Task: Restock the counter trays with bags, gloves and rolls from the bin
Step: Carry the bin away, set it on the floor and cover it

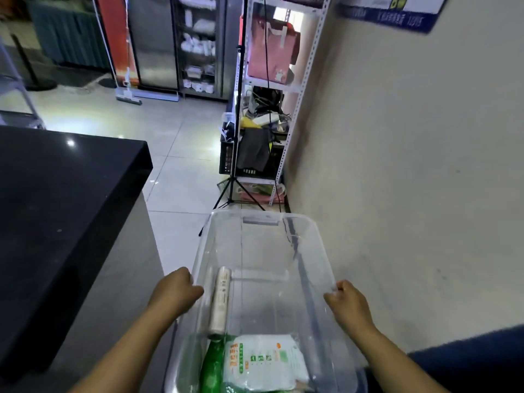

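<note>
A clear plastic bin (261,222) is held out in front of me, above the floor. My left hand (177,290) grips its left rim and my right hand (347,304) grips its right rim. Inside lie a beige roll (219,300) along the left wall, a green pack (212,364) below it, and a white pack with green and orange print (266,361) at the near end. The far half of the bin holds nothing.
A black counter (65,194) runs along my left. A plain wall (411,165) is close on my right. Ahead stand a black tripod (235,194) and a white metal shelf rack (272,95) with clutter. Tiled floor (175,143) stretches beyond to steel cabinets.
</note>
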`<state>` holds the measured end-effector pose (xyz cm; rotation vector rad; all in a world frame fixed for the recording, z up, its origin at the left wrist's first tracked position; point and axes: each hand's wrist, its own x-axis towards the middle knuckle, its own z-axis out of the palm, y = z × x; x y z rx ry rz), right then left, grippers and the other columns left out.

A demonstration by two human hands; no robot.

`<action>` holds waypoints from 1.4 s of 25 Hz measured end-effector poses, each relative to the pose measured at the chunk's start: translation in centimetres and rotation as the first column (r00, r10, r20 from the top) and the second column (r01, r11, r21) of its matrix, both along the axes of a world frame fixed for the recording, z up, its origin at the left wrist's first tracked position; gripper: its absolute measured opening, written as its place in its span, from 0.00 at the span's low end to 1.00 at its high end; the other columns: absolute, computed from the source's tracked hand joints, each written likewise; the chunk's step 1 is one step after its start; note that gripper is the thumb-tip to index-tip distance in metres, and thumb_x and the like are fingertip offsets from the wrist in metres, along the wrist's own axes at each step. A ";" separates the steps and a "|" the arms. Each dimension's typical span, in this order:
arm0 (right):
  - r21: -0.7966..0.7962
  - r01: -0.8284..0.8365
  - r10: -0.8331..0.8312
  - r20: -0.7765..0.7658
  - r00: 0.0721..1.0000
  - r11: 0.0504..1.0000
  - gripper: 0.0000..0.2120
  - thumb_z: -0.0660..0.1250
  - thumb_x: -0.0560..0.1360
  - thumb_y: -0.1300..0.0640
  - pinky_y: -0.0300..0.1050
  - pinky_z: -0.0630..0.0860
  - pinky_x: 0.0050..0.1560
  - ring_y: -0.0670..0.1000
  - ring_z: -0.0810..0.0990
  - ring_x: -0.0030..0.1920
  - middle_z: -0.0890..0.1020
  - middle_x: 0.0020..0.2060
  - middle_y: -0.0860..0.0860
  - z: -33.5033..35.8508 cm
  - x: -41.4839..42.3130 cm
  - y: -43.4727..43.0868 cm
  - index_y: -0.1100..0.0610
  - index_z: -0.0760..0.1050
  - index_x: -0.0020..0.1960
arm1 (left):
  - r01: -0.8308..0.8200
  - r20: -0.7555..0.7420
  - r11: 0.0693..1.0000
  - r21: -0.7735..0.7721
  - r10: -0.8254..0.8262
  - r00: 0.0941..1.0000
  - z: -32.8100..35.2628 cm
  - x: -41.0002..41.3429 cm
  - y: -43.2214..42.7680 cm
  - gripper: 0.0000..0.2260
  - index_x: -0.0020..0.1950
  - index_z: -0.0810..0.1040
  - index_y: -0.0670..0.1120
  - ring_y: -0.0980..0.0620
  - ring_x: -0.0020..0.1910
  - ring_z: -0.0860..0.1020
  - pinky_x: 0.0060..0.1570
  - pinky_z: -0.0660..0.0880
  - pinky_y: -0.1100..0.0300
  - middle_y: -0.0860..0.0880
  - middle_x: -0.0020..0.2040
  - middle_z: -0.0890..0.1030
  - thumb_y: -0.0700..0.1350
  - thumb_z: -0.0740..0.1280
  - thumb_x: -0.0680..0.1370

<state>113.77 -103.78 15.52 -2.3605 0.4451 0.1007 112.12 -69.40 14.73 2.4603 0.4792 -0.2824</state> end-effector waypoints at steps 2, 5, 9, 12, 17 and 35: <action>0.005 -0.017 0.017 0.017 1.000 1.000 0.07 0.66 0.70 0.59 0.41 0.68 0.32 0.53 0.76 0.35 0.78 0.34 0.53 0.4 5.1 1.2 0.63 0.72 0.40 | -0.052 0.012 0.999 -0.006 0.052 0.999 0.5 4.2 0.8 0.05 0.37 0.67 0.47 0.51 0.31 0.72 0.27 0.62 0.61 0.49 0.34 0.74 0.44 0.63 0.69; 0.011 -0.064 0.063 0.044 0.997 0.998 0.08 0.66 0.70 0.60 0.39 0.66 0.32 0.51 0.73 0.32 0.75 0.31 0.51 0.3 12.0 3.3 0.58 0.69 0.35 | -0.127 0.033 0.992 -0.014 0.128 0.991 0.5 10.0 2.2 0.04 0.40 0.68 0.47 0.52 0.32 0.71 0.27 0.62 0.62 0.49 0.35 0.74 0.45 0.63 0.71; -0.009 -0.170 0.170 0.064 0.983 0.985 0.08 0.67 0.71 0.61 0.38 0.64 0.28 0.49 0.72 0.31 0.75 0.31 0.51 -0.6 22.2 5.9 0.60 0.70 0.35 | -0.191 0.035 0.982 0.008 0.190 0.981 -0.2 17.0 4.5 0.04 0.43 0.70 0.46 0.54 0.32 0.71 0.27 0.61 0.61 0.50 0.35 0.74 0.45 0.63 0.72; 0.015 -0.251 0.250 0.044 0.967 0.968 0.08 0.67 0.71 0.61 0.39 0.63 0.27 0.45 0.70 0.30 0.74 0.30 0.50 -2.1 31.9 8.7 0.60 0.71 0.36 | -0.260 0.020 0.965 0.040 0.260 0.966 -1.7 23.5 6.6 0.05 0.43 0.69 0.45 0.54 0.33 0.70 0.27 0.61 0.61 0.52 0.36 0.71 0.45 0.63 0.73; 0.052 -0.397 0.394 0.057 0.917 0.916 0.09 0.67 0.72 0.61 0.34 0.64 0.25 0.46 0.70 0.29 0.73 0.30 0.49 -3.9 47.6 13.6 0.57 0.69 0.36 | -0.413 -0.007 0.907 0.083 0.415 0.910 -3.4 35.3 9.2 0.05 0.43 0.69 0.45 0.50 0.39 0.71 0.31 0.62 0.60 0.52 0.35 0.69 0.45 0.63 0.73; 0.038 -0.591 0.590 0.025 0.807 0.806 0.05 0.67 0.71 0.60 0.46 0.69 0.38 0.56 0.75 0.37 0.77 0.33 0.51 -3.0 81.6 41.8 0.55 0.72 0.38 | -0.729 -0.076 0.666 -0.158 0.728 0.682 -4.0 60.9 32.7 0.05 0.40 0.72 0.45 0.46 0.29 0.80 0.36 0.75 0.57 0.44 0.37 0.80 0.41 0.66 0.68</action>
